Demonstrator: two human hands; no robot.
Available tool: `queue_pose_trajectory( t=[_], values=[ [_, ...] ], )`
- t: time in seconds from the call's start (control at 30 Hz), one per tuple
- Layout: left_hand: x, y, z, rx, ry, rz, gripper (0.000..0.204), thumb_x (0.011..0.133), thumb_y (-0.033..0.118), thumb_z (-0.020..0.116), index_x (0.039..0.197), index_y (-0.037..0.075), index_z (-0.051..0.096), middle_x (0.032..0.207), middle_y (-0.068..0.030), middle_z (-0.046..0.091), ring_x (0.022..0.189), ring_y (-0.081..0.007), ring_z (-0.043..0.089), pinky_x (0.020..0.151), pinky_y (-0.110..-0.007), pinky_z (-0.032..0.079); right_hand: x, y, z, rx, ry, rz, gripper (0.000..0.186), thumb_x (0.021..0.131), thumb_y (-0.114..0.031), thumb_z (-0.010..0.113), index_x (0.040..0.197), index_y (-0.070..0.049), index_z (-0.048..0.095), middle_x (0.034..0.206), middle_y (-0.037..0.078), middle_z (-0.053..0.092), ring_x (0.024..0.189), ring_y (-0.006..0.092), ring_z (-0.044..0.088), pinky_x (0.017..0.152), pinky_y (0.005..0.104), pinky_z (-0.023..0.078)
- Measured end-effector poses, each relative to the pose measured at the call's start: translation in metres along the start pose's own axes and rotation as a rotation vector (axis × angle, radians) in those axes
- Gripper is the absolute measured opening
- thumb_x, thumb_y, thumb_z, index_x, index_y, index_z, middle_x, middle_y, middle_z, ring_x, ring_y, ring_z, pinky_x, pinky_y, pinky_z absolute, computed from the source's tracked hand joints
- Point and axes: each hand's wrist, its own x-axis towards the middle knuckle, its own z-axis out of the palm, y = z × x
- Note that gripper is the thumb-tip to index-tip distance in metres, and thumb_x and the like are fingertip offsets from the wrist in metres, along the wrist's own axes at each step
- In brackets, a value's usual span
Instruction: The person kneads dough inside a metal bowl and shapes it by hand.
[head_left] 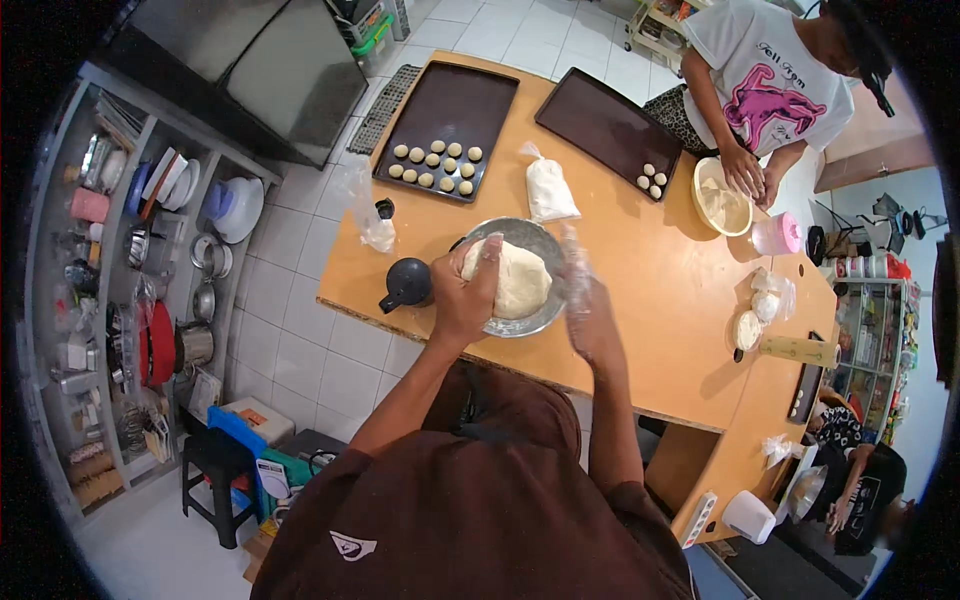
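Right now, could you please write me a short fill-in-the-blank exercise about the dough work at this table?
1. The left hand presses a lump of dough inside a ____ bowl.
2. The right hand wears a clear plastic ____.
3. The left baking tray holds more dough balls than the ____ tray.

Missing words: metal; glove; right

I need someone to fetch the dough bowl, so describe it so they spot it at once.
On the orange table, near its front edge, sits a round metal bowl beside a black jug. Unlike the cream bowl farther back, it is shiny steel and holds one big pale dough lump.
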Motion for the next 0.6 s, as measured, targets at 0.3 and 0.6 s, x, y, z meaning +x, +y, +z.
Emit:
queue_pose_trajectory(
  t=[0.3,0.6],
  values=[
    [-0.004,-0.024,-0.003,0.74,0.034,0.097,0.044,0.097,0.038,0.057,0.11,-0.004,0.054,0.098,-0.0206,0.065,0.087,-0.0313,0.064,0.078,-0.043,0.048,0.014,0.035,0.049,0.174,0.207,0.252,0.028,0.084,-0.02,0.066,0.098,0.005,0.068,0.088,0.023,0.065,0.089,0.0385,0.058,0.084,0.0477,0.045],
    [-0.008,-0.037,0.012,0.205,0.057,-0.049,0.04,0.092,0.031,0.067,0.105,-0.006,0.059,0.094,-0.0168,0.068,0.084,-0.0202,0.064,0.077,-0.035,0.05,0.011,0.033,0.074,0.583,0.237,0.33,0.045,0.098,-0.041,0.054,0.108,0.002,0.065,0.096,0.016,0.067,0.087,0.0265,0.063,0.072,0.038,0.049]
  ],
)
